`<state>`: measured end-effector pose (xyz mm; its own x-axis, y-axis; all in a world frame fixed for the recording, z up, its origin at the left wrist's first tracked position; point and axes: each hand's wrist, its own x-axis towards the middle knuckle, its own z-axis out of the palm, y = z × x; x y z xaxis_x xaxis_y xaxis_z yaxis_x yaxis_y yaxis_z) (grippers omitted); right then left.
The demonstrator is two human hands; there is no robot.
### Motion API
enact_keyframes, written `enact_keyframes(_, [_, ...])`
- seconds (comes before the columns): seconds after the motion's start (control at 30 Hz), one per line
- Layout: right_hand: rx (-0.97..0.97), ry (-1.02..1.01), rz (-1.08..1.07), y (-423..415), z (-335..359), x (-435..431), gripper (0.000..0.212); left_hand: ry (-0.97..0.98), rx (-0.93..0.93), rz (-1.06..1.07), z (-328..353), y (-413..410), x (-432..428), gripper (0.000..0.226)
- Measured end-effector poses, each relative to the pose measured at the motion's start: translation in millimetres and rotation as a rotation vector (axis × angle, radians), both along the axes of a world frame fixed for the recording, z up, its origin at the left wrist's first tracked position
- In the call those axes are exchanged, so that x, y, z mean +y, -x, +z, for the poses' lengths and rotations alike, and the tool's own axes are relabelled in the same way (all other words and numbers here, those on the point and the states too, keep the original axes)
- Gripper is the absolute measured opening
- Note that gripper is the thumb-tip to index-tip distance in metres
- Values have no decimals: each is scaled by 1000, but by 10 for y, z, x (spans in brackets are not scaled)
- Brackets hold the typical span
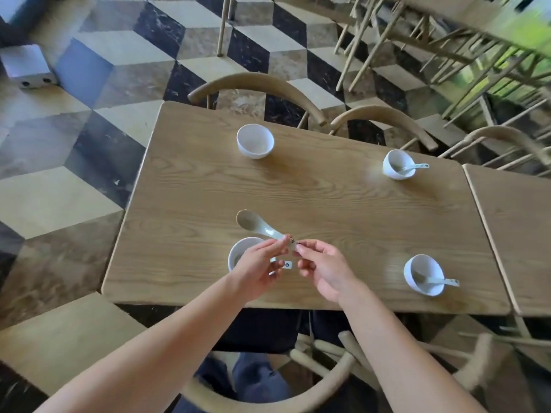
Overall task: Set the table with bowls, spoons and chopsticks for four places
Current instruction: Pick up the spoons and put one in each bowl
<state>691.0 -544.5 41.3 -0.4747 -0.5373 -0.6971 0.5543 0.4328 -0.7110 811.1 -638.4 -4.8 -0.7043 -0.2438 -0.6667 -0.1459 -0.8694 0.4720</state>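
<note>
Four white bowls stand on the wooden table (pixel 328 204). The far left bowl (pixel 255 141) holds nothing. The far right bowl (pixel 399 164) and the near right bowl (pixel 423 274) each hold a spoon with its handle pointing right. My left hand (pixel 259 272) partly hides the near left bowl (pixel 242 251); a spoon handle tip (pixel 286 264) shows beside it. Above that bowl a pale spoon (pixel 256 223) hangs in the air, scoop pointing far left. My left hand's fingers pinch its handle, and my right hand (pixel 323 268) pinches the handle's end. No chopsticks are in view.
Curved-back wooden chairs stand along the far edge (pixel 256 81) and the near edge (pixel 268 397). A second table (pixel 518 239) butts against the right side. More chairs crowd the back right. A tiled floor with a grey box (pixel 26 67) lies to the left.
</note>
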Motion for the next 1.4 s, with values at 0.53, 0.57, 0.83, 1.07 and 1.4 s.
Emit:
enact_keyframes(0.53, [-63,60,22,1383,-85,-1558,8,1465,-1011,-485,-982,-400,-1406,63])
enact_keyframes(0.57, [-83,62,23,1476,-137,-1656,7,1456,-1050,-492,-1089,-434,-1440,67])
enact_keyframes(0.83, [-218,34,8,2043,-700,-2221,4,1536,-1178,-402,-1604,-465,-1380,77])
enact_keyframes(1.07, [-286,9,24,2143,-1060,-2531,9,1628,-1207,-324,-1735,-500,-1384,75])
enact_keyframes(1.4, [-291,40,-35,2137,-1224,-2655,7,1642,-1223,-275,-1725,-488,-1385,76])
